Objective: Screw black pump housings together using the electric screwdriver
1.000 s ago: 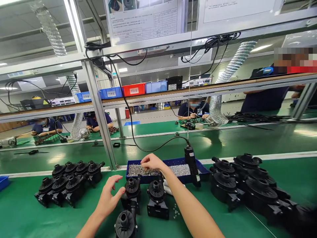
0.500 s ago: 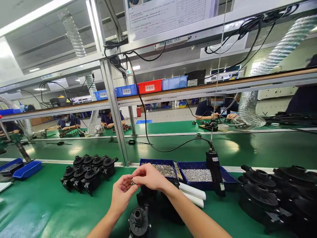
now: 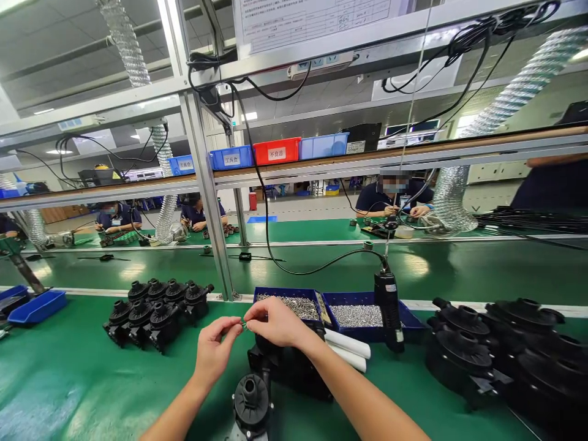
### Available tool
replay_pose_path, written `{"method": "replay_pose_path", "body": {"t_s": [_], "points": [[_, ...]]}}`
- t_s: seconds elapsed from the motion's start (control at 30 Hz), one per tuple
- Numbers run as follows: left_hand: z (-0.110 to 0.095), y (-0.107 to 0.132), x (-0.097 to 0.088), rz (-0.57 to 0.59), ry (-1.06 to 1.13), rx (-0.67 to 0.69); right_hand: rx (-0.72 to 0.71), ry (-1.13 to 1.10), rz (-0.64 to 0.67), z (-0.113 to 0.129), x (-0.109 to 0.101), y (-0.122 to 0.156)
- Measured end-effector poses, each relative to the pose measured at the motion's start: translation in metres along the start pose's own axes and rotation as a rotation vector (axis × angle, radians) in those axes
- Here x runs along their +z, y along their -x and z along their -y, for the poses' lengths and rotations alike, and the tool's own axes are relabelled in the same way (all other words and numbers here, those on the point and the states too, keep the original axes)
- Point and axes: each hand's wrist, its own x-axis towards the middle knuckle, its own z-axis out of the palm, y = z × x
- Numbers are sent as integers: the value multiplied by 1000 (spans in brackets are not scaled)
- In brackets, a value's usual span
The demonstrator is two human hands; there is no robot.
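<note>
My left hand (image 3: 215, 350) is closed in a pinch, thumb and forefinger pressed together. Facing it, my right hand (image 3: 277, 323) also pinches. Between the two sets of fingertips is a tiny shiny piece, apparently a screw (image 3: 244, 326), mostly covered by fingers. Both hands hover above a black pump housing (image 3: 251, 398) with a round top and a stub pipe, standing on the green bench. Partly under my right forearm lies a larger black part (image 3: 301, 370). Just behind my right hand is a blue bin of screws (image 3: 298, 306).
A second blue bin of small metal pieces (image 3: 356, 316) adjoins, with a black electric screwdriver (image 3: 389, 309) hanging before it. White tubes (image 3: 349, 350) lie beside my forearm. Black housings stand left (image 3: 158, 315) and right (image 3: 463, 352). A metal post (image 3: 211, 208) rises behind; co-workers sit beyond.
My hands have drawn slightly apart, the left moving left, and the small piece now shows between the fingertips. The whole view has shifted a little as my head moved.
</note>
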Motion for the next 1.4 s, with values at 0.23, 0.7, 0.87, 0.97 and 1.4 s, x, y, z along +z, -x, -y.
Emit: {"method": "replay_pose_path", "body": {"t_s": [0.23, 0.7, 0.87, 0.97, 1.4], "points": [[1, 3, 5, 99, -91, 76, -63, 199, 6, 9, 8, 3], [23, -6, 12, 95, -286, 271, 284, 299, 193, 1, -66, 22], [25, -7, 19, 161, -307, 385, 344, 278, 236, -12, -66, 17], [27, -8, 18, 172, -313, 438, 353, 282, 227, -13, -65, 17], [37, -5, 22, 103, -306, 483, 352, 387, 165, -10, -51, 26]]}}
